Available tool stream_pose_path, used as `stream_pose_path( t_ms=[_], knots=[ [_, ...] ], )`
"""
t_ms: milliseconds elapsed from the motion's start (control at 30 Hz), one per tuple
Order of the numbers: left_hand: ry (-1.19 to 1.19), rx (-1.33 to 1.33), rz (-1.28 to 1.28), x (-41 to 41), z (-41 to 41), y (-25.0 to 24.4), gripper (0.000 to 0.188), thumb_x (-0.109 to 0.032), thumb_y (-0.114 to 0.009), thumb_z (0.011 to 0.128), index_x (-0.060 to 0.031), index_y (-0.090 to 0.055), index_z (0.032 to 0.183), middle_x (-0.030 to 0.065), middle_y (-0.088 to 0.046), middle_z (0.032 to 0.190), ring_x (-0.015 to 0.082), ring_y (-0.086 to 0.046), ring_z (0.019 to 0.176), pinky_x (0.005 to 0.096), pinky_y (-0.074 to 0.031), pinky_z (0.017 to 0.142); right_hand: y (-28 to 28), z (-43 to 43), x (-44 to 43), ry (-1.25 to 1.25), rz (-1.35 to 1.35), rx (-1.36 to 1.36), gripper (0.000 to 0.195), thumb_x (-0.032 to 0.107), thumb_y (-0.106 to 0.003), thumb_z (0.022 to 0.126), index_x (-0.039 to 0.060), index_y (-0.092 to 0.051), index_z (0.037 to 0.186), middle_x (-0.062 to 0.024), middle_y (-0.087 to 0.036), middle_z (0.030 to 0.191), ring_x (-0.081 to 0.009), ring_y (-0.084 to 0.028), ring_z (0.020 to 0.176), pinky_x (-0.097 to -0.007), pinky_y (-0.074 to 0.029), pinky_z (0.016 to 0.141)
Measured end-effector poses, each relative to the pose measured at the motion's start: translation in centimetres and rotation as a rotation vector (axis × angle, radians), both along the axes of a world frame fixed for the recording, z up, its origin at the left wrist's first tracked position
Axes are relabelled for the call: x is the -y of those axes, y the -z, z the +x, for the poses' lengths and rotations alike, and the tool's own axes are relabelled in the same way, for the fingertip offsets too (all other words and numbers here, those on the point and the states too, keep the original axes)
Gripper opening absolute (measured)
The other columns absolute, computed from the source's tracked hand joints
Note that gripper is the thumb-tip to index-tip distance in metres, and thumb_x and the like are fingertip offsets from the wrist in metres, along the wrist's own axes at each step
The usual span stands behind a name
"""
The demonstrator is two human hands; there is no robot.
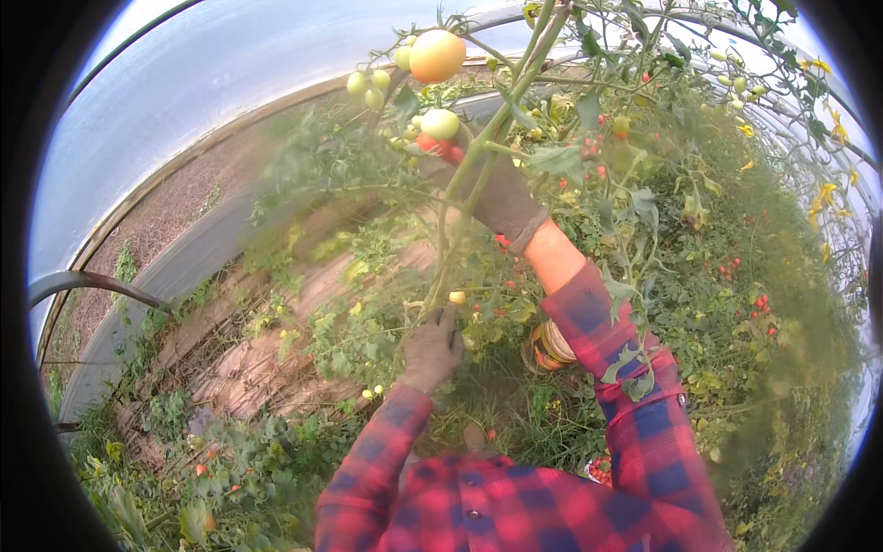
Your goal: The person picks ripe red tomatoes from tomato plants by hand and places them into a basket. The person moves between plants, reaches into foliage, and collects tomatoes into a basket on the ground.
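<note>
My right hand, in a dark glove, reaches up behind the thick green tomato stem; the stem and fruit hide its fingers. Red tomatoes hang at its fingertips, just below a pale green tomato. Above them hangs a large orange-yellow tomato, with small green tomatoes to its left. Lower down, my gloved left hand is at the lower part of the stems, its fingers partly bent; whether it grips them is unclear. A small yellow tomato hangs just above it.
Tomato plants with red fruit fill the right side. A patterned container stands below my right forearm, and a container of red tomatoes is near my body. Plastic sheeting and a curved metal pipe lie to the left.
</note>
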State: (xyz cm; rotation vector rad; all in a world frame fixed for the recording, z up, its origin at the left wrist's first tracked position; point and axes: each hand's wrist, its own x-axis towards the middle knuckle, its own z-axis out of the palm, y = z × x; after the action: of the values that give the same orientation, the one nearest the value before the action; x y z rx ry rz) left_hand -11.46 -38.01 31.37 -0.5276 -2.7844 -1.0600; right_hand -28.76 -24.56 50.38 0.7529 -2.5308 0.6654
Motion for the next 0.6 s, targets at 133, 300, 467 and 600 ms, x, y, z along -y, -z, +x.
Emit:
stream_pose_path(
  t_ms=[133, 300, 467, 600],
  knots=[
    [0.019, -0.019, -0.022, -0.7, -0.2, -0.1, 0.062, -0.025, -0.061, 0.090, -0.0107, -0.046, 0.148, 0.0199, -0.060, 0.129, 0.0407, -0.068, 0.095, 0.0523, -0.056, 0.081, -5.6, 5.6, 0.9, 0.118, 0.301, -0.494, 0.027, 0.021, -0.065, 0.099, 0.0114, -0.066, 0.124, -0.0090, -0.072, 0.100, -0.0234, -0.072, 0.091, -0.0342, -0.058, 0.085],
    [0.022, -0.002, -0.126, -0.7, -0.7, 1.4, 0.063, -0.029, -0.064, 0.091, -0.0138, -0.047, 0.149, 0.0205, -0.057, 0.139, 0.0395, -0.070, 0.096, 0.0513, -0.057, 0.081, -3.9, 7.7, -1.1, -0.089, -0.261, -0.051, 0.031, 0.023, -0.063, 0.100, 0.0142, -0.065, 0.130, -0.0102, -0.070, 0.109, -0.0133, -0.068, 0.097, -0.0313, -0.056, 0.086],
    [0.057, -0.094, -0.088, 0.1, -2.1, 4.9, 0.065, -0.026, -0.068, 0.088, -0.0111, -0.048, 0.148, 0.0224, -0.062, 0.129, 0.0383, -0.068, 0.092, 0.0484, -0.056, 0.075, -6.2, 12.8, -4.6, -0.312, -1.002, 0.392, 0.050, 0.027, -0.066, 0.100, 0.0069, -0.050, 0.143, -0.0039, -0.064, 0.117, -0.0132, -0.065, 0.095, -0.0258, -0.054, 0.074],
    [0.075, -0.331, -0.105, -0.2, -2.3, 4.5, 0.069, -0.021, -0.068, 0.088, -0.0089, -0.044, 0.151, 0.0245, -0.059, 0.130, 0.0363, -0.069, 0.088, 0.0484, -0.057, 0.078, -5.0, 14.6, -9.7, -0.349, -1.364, 0.606, 0.047, 0.026, -0.058, 0.103, 0.0076, -0.046, 0.145, -0.0048, -0.064, 0.118, -0.0129, -0.067, 0.098, -0.0267, -0.056, 0.070]
  ],
)
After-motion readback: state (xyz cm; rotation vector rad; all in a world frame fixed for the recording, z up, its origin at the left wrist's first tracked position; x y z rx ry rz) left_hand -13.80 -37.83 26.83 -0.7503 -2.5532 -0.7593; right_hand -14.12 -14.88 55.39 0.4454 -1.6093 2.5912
